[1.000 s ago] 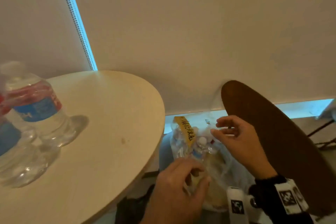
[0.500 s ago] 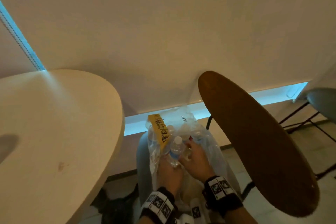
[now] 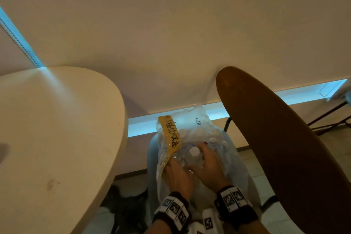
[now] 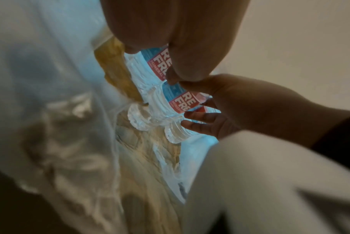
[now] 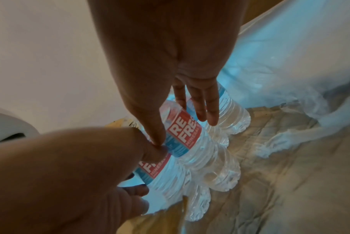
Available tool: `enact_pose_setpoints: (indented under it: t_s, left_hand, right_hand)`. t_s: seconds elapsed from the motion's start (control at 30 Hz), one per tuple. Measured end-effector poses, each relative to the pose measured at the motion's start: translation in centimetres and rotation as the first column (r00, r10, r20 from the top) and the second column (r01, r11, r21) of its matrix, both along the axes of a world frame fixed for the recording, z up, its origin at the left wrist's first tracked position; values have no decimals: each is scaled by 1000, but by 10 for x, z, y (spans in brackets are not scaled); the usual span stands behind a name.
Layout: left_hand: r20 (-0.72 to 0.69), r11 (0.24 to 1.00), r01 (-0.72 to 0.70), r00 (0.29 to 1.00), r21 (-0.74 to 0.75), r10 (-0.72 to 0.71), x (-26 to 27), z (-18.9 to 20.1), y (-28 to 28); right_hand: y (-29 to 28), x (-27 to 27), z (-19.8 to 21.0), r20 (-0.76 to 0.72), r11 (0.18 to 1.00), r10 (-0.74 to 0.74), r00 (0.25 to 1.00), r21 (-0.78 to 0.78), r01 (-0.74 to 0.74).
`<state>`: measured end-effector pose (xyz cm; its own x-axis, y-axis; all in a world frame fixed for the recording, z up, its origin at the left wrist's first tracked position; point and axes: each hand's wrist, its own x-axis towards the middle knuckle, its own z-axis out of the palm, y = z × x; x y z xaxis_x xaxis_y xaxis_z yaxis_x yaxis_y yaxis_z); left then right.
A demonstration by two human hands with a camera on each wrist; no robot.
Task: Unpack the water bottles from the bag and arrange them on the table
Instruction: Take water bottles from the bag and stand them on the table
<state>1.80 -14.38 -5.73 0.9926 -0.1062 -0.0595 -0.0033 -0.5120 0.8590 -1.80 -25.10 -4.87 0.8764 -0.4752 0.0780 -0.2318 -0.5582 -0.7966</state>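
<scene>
Both hands are reaching into the crumpled clear plastic bag [image 3: 218, 138], which is sitting between the pale round desk [image 3: 57, 138] and a dark brown oval board [image 3: 284, 157]. A yellow strip with black writing [image 3: 171, 137] is running down the bag's left side. The right hand [image 3: 207, 169] is curling its thumb and fingers [image 5: 208, 101] round a clear ribbed water bottle with a red and blue label [image 5: 190, 134], whose white cap [image 3: 194, 151] is poking up in the head view. The left hand [image 3: 177, 176] is gripping a second, matching labelled bottle [image 5: 160, 174] just beside the first. Both bottles are lying inside the bag, touching each other.
</scene>
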Motion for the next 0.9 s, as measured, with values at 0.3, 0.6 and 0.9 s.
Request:
enact_pose_setpoints:
  t_s: [0.3,0.6,0.9]
  left_hand:
    - [-108,974,-52,994,-223,28,16,-9,-1]
    - [18,970,193,981,-148,-193,0,7,3]
    - [70,901,373,928,-221,-367,-26,26,-5]
  right_hand:
    - [14,-20,7,84,962,-81,993,269,56]
    - [7,-41,-5,30,958,-212,977,203,202]
    - [-3,-91,51,43,924,-343,938,197,328]
